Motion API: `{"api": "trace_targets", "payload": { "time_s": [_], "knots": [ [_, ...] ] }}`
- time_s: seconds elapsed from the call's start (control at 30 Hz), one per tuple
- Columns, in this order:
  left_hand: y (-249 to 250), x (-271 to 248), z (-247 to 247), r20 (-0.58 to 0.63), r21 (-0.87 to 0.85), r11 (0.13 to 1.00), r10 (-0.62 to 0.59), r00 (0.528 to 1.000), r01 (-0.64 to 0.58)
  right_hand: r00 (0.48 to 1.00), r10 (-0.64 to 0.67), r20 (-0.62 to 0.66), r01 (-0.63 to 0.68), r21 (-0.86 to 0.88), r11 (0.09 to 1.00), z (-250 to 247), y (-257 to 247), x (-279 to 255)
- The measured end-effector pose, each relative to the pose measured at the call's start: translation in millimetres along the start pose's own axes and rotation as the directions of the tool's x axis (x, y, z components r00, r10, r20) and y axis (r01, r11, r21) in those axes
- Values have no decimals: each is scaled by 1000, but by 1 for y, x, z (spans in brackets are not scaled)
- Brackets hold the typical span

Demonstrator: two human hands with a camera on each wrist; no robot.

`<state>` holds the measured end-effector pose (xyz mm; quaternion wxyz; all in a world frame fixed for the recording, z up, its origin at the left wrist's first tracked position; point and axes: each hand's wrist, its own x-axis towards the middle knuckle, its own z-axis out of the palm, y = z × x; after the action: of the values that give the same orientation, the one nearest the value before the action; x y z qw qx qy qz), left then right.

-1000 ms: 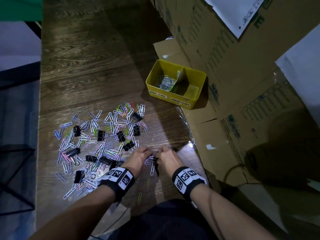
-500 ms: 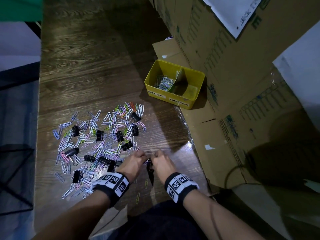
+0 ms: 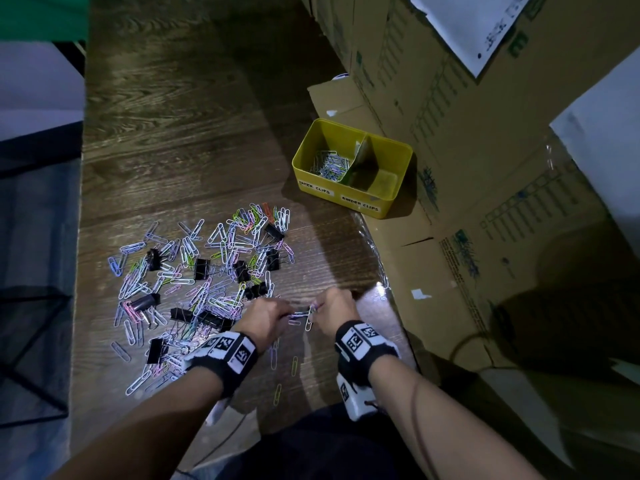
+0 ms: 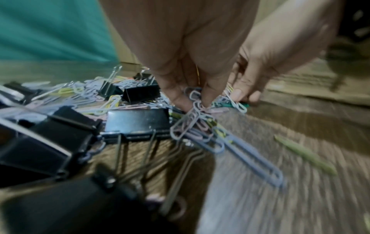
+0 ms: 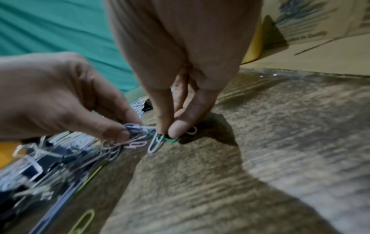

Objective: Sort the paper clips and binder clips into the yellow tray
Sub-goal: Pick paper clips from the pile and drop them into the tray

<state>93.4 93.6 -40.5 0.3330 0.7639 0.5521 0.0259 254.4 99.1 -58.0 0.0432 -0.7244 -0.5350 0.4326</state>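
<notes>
A heap of coloured paper clips (image 3: 207, 271) mixed with black binder clips (image 3: 202, 268) lies on the wooden table. My left hand (image 3: 273, 313) pinches a tangled bunch of paper clips (image 4: 196, 120) just above the table. Close beside it, my right hand (image 3: 329, 306) pinches a few paper clips (image 5: 160, 140), one of them green, at the other end of the same tangle. The yellow tray (image 3: 398, 178) stands further back on the right; its left compartment holds paper clips (image 3: 329, 164), and nothing shows in its right one.
Cardboard boxes (image 3: 485, 168) wall off the right side, a flattened flap reaching under the tray. Loose paper clips (image 3: 294, 365) lie near the table's front edge by my wrists. The table's left edge (image 3: 81, 237) drops off to a dark floor.
Both hands have lifted slightly with the tangled clips between them and stay close together; a white clip now dangles between them. The heap and the tray have not moved.
</notes>
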Motion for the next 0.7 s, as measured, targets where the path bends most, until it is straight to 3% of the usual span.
{"api": "trace_targets", "payload": {
  "time_s": [0.1, 0.2, 0.37, 0.5, 0.7],
  "knots": [
    [-2, 3, -5, -18, -79, 991, -106, 994, 104, 996, 32, 86, -44, 142, 989, -5, 6, 6],
    [0, 5, -15, -11, -238, 958, -170, 985, 163, 974, -26, 225, -46, 309, 950, -16, 10, 7],
    [-1, 2, -45, 146, -563, 753, -315, 938, 341, 953, -133, 273, -36, 536, 843, -48, 10, 0],
    [4, 8, -88, 136, -697, 648, -303, 943, 308, 972, -144, 188, -31, 705, 709, -76, 1, -3],
    [41, 50, -159, 45, -775, 618, -149, 988, 128, 994, -110, 2, 64, 800, 596, -105, -22, -5]
  ]
}}
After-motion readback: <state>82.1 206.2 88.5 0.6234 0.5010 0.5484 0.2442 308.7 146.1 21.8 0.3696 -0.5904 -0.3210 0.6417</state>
